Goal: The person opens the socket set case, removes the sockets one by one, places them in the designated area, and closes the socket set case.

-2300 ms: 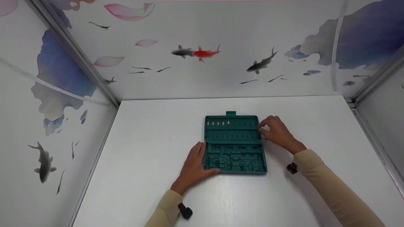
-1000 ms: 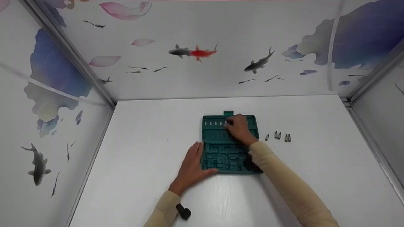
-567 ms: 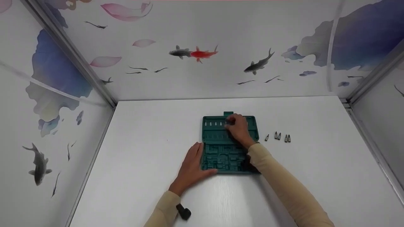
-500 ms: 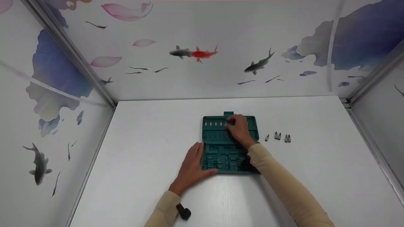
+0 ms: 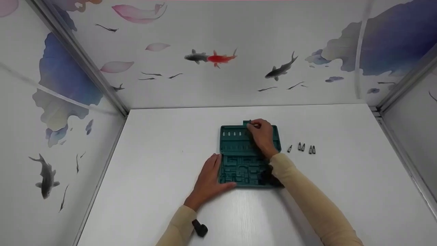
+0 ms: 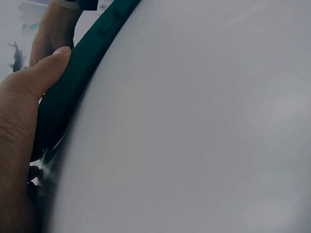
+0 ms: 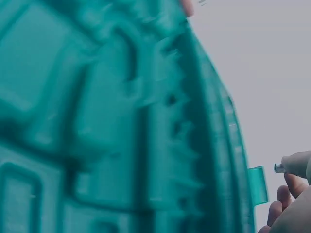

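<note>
A green plastic tool case lies unfolded on the white table, its two moulded halves facing up. My left hand rests against its near left corner, fingers straight along the side and thumb on the front edge. Above the far half's edge, my right hand pinches a small metal screwdriver bit between thumb and forefinger, by the latch tab in the right wrist view. Several bits stand in a row in the far half's slots. The right hand and arm hide part of the case.
To the right of the case, several loose bits stand on the table: a single bit, a pair and another pair. Walls printed with fish and petals enclose the table at the back and sides.
My right hand has gone from the case's right side to the top row, gripped the fifth bit, and lifted it out towards the far edge. The left hand stays in place.
</note>
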Tool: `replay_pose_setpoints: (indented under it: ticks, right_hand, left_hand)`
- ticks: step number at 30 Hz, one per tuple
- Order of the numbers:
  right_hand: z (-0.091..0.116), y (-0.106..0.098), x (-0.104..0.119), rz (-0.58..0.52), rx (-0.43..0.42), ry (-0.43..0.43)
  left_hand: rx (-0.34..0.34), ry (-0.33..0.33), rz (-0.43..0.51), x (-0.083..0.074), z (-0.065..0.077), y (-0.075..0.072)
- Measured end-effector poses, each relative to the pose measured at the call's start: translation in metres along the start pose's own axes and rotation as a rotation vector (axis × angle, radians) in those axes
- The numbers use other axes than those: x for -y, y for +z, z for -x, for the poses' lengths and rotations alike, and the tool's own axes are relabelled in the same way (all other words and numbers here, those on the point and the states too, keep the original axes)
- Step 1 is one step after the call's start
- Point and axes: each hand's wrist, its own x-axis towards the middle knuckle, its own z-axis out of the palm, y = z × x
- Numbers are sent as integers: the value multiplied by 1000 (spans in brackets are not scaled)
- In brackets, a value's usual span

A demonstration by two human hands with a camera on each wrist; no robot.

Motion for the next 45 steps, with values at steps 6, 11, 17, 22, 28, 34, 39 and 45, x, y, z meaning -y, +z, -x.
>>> replay_pose_setpoints:
  ticks: [6,11,17,22,28,34,39,45]
  right_hand:
    - [6,-32,10,-14,5,-39]
    - [16,-62,7,4,10,-65]
    - [26,-99,-4,86,-2,-33]
    - [33,-131,-15,168,-25,4]
    - [43,-164,-25,199,-30,50]
    - [52,-187,-35,235,-31,77]
    - [57,-201,-45,257,-34,100]
    - [60,-213,-57,276,-26,143]
  left_hand:
    - [-2,4,-1,0,0,1]
    - [1,-2,13,-1,1,0]
    - [-2,7,17,1,0,1]
    - [-4,14,14,0,0,1]
    - [-3,18,-11,-2,2,0]
    - [-6,15,-13,-3,2,0]
    - [-7,14,-11,-3,2,0]
    - [-14,32,-14,-2,1,-1]
